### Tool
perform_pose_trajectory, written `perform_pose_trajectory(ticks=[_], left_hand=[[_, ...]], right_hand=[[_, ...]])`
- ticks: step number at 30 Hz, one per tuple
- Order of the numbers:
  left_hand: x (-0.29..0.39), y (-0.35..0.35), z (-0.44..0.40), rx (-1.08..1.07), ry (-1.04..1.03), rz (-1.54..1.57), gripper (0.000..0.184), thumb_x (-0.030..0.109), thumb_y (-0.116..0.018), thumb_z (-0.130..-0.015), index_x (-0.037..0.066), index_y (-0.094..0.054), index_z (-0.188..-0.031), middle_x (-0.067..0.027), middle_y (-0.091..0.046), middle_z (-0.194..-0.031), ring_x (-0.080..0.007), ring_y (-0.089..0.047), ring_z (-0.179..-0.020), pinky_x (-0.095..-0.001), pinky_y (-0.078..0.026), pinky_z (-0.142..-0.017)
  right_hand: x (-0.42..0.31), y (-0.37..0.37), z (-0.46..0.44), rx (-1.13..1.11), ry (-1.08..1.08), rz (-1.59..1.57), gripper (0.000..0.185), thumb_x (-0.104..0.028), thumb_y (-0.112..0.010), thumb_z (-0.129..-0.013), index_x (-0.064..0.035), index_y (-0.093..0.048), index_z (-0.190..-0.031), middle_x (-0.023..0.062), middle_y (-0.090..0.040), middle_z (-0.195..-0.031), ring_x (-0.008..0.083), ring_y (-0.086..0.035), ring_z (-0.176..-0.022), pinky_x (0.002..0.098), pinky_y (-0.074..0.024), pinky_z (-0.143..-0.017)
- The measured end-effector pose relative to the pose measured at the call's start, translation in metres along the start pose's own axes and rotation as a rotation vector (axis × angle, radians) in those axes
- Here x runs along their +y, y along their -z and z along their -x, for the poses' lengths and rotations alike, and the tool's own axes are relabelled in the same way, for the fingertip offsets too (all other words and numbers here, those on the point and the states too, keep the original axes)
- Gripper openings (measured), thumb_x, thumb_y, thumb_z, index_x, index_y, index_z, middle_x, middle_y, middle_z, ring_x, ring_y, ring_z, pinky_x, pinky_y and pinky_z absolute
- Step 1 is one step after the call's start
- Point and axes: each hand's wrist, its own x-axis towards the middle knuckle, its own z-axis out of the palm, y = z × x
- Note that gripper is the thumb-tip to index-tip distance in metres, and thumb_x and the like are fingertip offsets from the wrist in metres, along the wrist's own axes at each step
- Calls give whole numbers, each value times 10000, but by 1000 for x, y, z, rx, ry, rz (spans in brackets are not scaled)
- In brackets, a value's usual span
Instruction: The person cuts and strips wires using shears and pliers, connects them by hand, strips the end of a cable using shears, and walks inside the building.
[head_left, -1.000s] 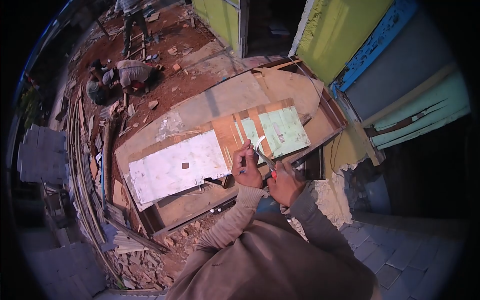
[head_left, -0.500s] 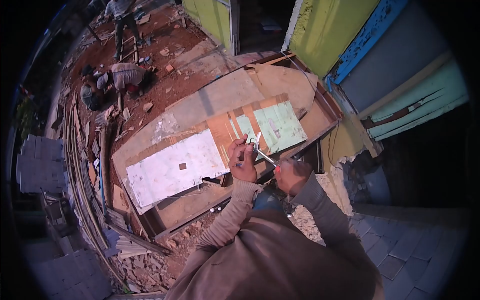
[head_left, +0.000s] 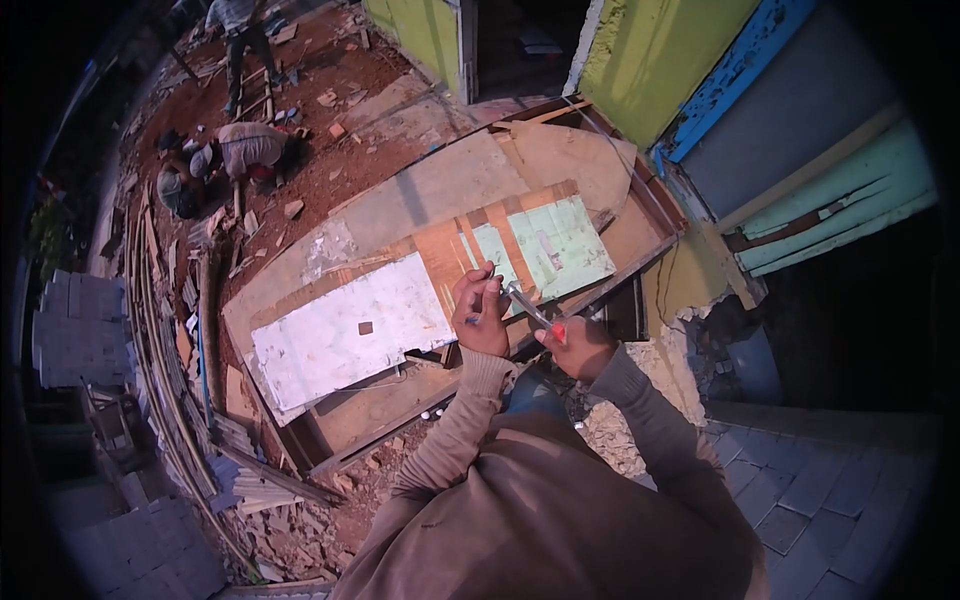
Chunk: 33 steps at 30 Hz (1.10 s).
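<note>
In front of my body, my right hand is closed round the red grip of a silver metal tool. Its shaft slants up to the left, its far end close to the fingertips of my left hand. Those fingers are curled in a pinch; whatever they hold is too small to make out. Both hands are above the near edge of a wooden panel, which bears a white sheet with a square hole and pale green pieces.
The panel lies on a larger wooden board with a raised frame. Long poles and broken sheets lie at left. Two people crouch on red soil, and another person stands behind. Grey paving is at right.
My right hand has turned the tool, so its red grip and shaft show more broadly. My left hand has stayed almost in place, pinched near the tool's end.
</note>
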Motion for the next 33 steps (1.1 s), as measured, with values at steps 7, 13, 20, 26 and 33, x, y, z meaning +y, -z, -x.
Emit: perform_pose_trajectory(ticks=[7, 13, 20, 26, 33], left_hand=[[3, -2, 2, -73, 44, 29, 205, 202, -604, -991, -3, -604, -996, -104, -714, -1012, -131, -645, -928, -243, -533, -748], [-8, 0, 2, -108, -14, -62, 228, 203, -588, -996, -23, -605, -974, -109, -672, -932, -190, -665, -945, -325, -584, -812], [-25, 7, 10, -188, -155, -223, 142, 114, -583, -989, -16, -607, -935, -122, -643, -1012, -203, -646, -986, -323, -519, -884], [-24, -2, 18, -109, -232, -360, 100, 99, -593, -979, 5, -581, -948, -89, -478, -1197, -222, -572, -1169, -339, -471, -951], [-26, -16, 27, -82, -377, -317, 121, 124, -553, -999, 12, -591, -976, -191, -398, -1320, -360, -511, -1287, -376, -468, -956]], right_hand=[[-32, 26, 15, 65, 16, 165, 412, -385, -554, -945, -1, -635, -822, 250, -635, -798, 444, -625, -811, 490, -475, -697], [-1, 2, 0, -28, 76, 127, 375, -359, -567, -940, -14, -656, -823, 221, -657, -819, 416, -642, -834, 491, -490, -715], [40, -22, -1, 100, 83, 122, 390, -359, -597, -933, -11, -618, -758, 230, -615, -729, 427, -625, -760, 497, -475, -679], [8, -19, 20, 209, -74, 191, 331, -353, -573, -932, -31, -635, -888, 208, -658, -860, 401, -645, -846, 499, -503, -762], [-4, -15, 25, 272, 4, 307, 301, -303, -568, -891, -14, -651, -901, 225, -672, -893, 402, -665, -863, 492, -522, -801]])
